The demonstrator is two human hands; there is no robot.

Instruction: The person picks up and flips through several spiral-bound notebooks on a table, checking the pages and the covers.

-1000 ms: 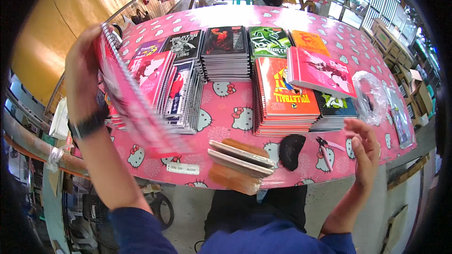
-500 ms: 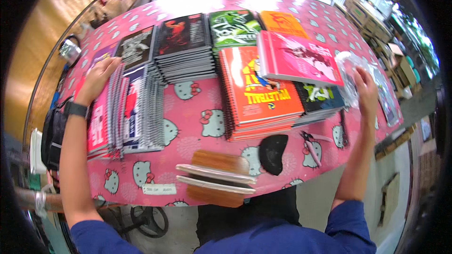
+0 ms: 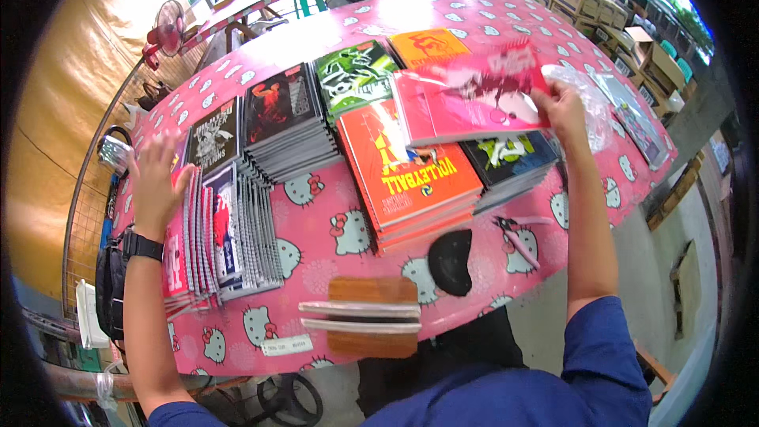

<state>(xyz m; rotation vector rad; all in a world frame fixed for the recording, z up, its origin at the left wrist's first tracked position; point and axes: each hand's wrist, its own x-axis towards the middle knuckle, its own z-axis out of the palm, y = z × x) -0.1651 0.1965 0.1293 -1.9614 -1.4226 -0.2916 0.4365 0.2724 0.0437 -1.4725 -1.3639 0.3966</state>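
My right hand (image 3: 566,115) grips the right edge of a stack of pink printed covers (image 3: 474,107), thumb on top. The stack lies over the orange spiral notebooks (image 3: 395,182) and the dark notebooks with green print (image 3: 514,154); no spiral shows on it. My left hand (image 3: 158,190) is open with fingers spread, over or against the far end of the pink spiral notebooks (image 3: 196,241) at the left. I cannot tell whether it touches them. Right beside these stand blue-and-white spiral notebooks (image 3: 229,225), partly hidden behind their own wire edges.
Farther back are black notebooks (image 3: 281,107), grey ones (image 3: 215,138), green ones (image 3: 356,71) and orange covers (image 3: 428,47). Near me lie a wooden block with two pale strips (image 3: 371,289), a black curved piece (image 3: 451,262) and pink-handled pliers (image 3: 518,243). Clear plastic (image 3: 593,115) lies right.
My right hand has moved left from beside the plastic and taken hold of the pink stack's right edge. My left hand has opened with its fingers spread. The view has shifted.
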